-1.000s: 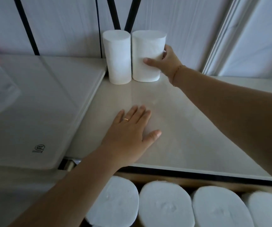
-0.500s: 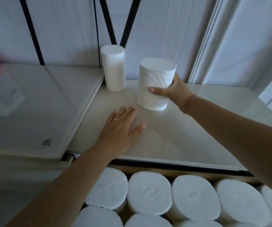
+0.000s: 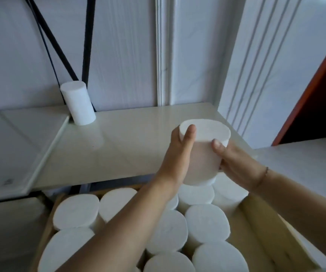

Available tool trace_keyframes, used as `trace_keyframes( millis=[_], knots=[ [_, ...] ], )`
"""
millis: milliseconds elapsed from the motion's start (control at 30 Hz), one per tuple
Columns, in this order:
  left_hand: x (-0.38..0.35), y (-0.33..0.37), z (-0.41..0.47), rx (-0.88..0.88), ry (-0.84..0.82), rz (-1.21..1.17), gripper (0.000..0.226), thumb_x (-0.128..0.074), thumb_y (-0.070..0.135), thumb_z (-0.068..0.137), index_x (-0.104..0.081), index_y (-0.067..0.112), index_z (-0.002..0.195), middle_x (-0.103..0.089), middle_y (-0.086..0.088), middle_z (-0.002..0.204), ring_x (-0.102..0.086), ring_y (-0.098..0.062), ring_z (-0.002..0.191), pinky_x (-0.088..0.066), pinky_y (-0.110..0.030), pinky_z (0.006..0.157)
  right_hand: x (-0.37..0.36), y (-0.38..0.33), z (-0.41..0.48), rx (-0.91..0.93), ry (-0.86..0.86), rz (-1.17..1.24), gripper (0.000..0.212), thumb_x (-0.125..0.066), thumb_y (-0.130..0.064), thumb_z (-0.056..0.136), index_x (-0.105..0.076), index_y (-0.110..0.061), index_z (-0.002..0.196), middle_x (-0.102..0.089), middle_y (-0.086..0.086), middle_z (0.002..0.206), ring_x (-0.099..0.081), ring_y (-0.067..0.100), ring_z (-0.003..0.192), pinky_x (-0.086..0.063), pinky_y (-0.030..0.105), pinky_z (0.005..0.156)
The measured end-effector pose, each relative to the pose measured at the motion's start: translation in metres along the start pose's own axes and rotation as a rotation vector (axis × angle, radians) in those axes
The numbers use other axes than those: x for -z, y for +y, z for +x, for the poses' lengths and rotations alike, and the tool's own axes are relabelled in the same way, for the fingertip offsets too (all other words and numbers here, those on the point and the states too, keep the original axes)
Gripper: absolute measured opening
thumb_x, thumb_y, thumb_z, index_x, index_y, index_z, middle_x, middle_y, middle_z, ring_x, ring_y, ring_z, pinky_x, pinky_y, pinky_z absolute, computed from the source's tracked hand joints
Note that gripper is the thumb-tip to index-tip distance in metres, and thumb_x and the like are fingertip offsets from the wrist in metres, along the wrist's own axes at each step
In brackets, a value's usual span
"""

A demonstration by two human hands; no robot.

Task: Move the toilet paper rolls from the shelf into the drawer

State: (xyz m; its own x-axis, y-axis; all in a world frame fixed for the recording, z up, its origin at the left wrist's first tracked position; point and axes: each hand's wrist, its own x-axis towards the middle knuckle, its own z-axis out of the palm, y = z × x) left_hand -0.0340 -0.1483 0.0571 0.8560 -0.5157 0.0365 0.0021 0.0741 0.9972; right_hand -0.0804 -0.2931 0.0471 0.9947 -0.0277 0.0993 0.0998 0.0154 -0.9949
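Observation:
A white toilet paper roll (image 3: 204, 154) is held upright between both hands, over the shelf's front edge and above the open drawer. My left hand (image 3: 179, 154) presses its left side, my right hand (image 3: 234, 163) cups its right side. A second roll (image 3: 77, 103) stands alone at the back left of the cream shelf (image 3: 130, 146), against the wall. Below, the wooden drawer (image 3: 260, 230) holds several white rolls (image 3: 207, 224) standing on end, packed close together.
A glass-topped surface (image 3: 15, 146) adjoins the shelf on the left. Black cables (image 3: 88, 36) run down the white panelled wall behind the lone roll. A white ledge (image 3: 305, 165) and a red-brown door frame (image 3: 315, 75) lie to the right.
My right hand carried the roll from the back of the shelf toward its front edge. My left hand lifted off the shelf and closed on the roll's left side. The view tilted down over the drawer.

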Motion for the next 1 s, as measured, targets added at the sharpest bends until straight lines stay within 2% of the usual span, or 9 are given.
trace_keyframes(
  millis=[133,233,367,433,500,600,767,867,1000],
  knots=[
    [-0.064,-0.015,-0.028,-0.020,-0.051,-0.060,0.044,-0.045,0.063,0.082,-0.041,0.040,0.119,-0.060,0.013,0.113,-0.060,0.000,0.097,-0.050,-0.019,0.076,0.041,-0.009,-0.061,-0.093,0.116,0.097,0.059,-0.047,-0.068,0.083,-0.065,-0.028,0.123,-0.064,0.003,0.131,-0.059,0.018,0.122,-0.053,0.024,0.091],
    [-0.098,-0.036,-0.049,0.012,-0.056,-0.053,0.045,-0.045,0.061,0.081,-0.038,0.041,0.121,-0.057,0.017,0.116,-0.057,0.002,0.099,-0.045,-0.015,0.076,0.061,0.001,-0.093,-0.207,0.270,0.124,0.054,-0.063,-0.063,0.074,-0.071,-0.025,0.111,-0.072,0.005,0.116,-0.068,0.022,0.107,-0.059,0.030,0.083],
    [-0.118,-0.064,-0.060,0.050,-0.017,0.006,0.038,-0.048,0.048,0.090,-0.034,0.040,0.124,-0.054,0.017,0.117,-0.053,0.006,0.098,-0.042,-0.005,0.071,0.070,0.022,-0.107,-0.300,0.367,0.154,0.049,-0.069,-0.042,0.077,-0.065,-0.014,0.117,-0.072,0.013,0.110,-0.069,0.031,0.103,-0.053,0.046,0.093],
    [-0.122,-0.076,-0.058,0.054,-0.002,0.064,0.039,-0.048,0.041,0.091,-0.031,0.038,0.127,-0.051,0.012,0.121,-0.052,0.001,0.102,-0.043,-0.009,0.074,0.071,0.031,-0.107,-0.333,0.361,0.146,0.048,-0.072,-0.036,0.076,-0.062,-0.015,0.118,-0.073,0.013,0.107,-0.069,0.033,0.101,-0.055,0.047,0.090],
    [-0.120,-0.084,-0.054,0.060,0.008,0.136,0.039,-0.048,0.036,0.093,-0.031,0.034,0.128,-0.049,0.003,0.128,-0.051,-0.012,0.111,-0.045,-0.026,0.090,0.070,0.039,-0.104,-0.343,0.345,0.163,0.049,-0.074,-0.031,0.073,-0.060,-0.017,0.118,-0.074,0.011,0.102,-0.072,0.028,0.093,-0.060,0.041,0.078],
    [-0.115,-0.096,-0.049,0.048,-0.028,0.307,0.042,-0.045,0.044,0.092,-0.031,0.032,0.130,-0.047,-0.003,0.133,-0.046,-0.021,0.120,-0.038,-0.041,0.103,0.073,0.048,-0.104,-0.331,0.295,0.222,0.045,-0.072,-0.021,0.070,-0.061,-0.016,0.113,-0.075,0.008,0.096,-0.074,0.024,0.085,-0.060,0.033,0.067],
    [-0.103,-0.111,-0.043,-0.047,-0.108,0.819,0.061,-0.029,0.057,0.091,-0.017,0.024,0.141,-0.028,-0.002,0.152,-0.015,-0.014,0.142,0.011,-0.034,0.115,0.082,0.060,-0.106,-0.350,0.255,0.271,0.041,-0.067,-0.008,0.075,-0.057,-0.010,0.114,-0.063,0.017,0.111,-0.065,0.031,0.096,-0.061,0.035,0.071],
    [-0.095,-0.119,-0.040,-0.014,-0.172,1.008,0.068,-0.023,0.061,0.091,-0.006,0.025,0.146,-0.007,-0.001,0.158,0.007,-0.012,0.144,0.017,-0.032,0.113,0.082,0.066,-0.108,-0.333,0.262,0.318,0.034,-0.052,0.015,0.084,-0.056,-0.009,0.107,-0.059,0.017,0.107,-0.061,0.031,0.092,-0.061,0.032,0.066],
    [-0.094,-0.128,-0.041,-0.145,-0.224,1.248,0.063,-0.023,0.052,0.093,-0.006,0.025,0.147,0.004,0.005,0.159,0.016,-0.013,0.143,0.019,-0.036,0.111,0.074,0.078,-0.109,-0.358,0.291,0.116,0.046,-0.040,0.030,0.079,-0.059,-0.007,0.098,-0.060,0.016,0.107,-0.060,0.030,0.095,-0.059,0.032,0.072]
  ],
)
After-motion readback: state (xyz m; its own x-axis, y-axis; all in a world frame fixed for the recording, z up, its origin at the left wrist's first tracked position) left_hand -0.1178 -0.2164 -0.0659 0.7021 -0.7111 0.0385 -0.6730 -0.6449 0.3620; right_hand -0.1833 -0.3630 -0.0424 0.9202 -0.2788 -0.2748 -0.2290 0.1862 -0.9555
